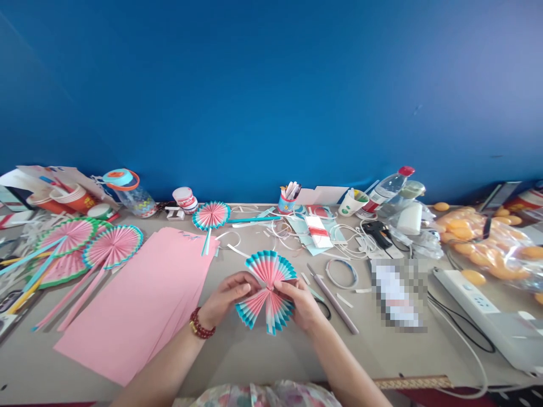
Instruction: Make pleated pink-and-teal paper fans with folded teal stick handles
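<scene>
A pleated paper fan, pink in the middle with a blue-green edge, is held above the table between my two hands. Its folds spread nearly into a circle, with gaps at the left and at the bottom. My left hand pinches it at the left side, by the gap. The fingers of my right hand are closed on it near the centre and right edge. A finished-looking round fan with a blue-green stick lies behind, and a stack of pink paper lies left of my hands.
More round fans with sticks lie at the left. A lidded bottle and a pen cup stand by the blue wall. To the right are a pen, a tape ring, a glue gun, a power strip and a bag of orange balls.
</scene>
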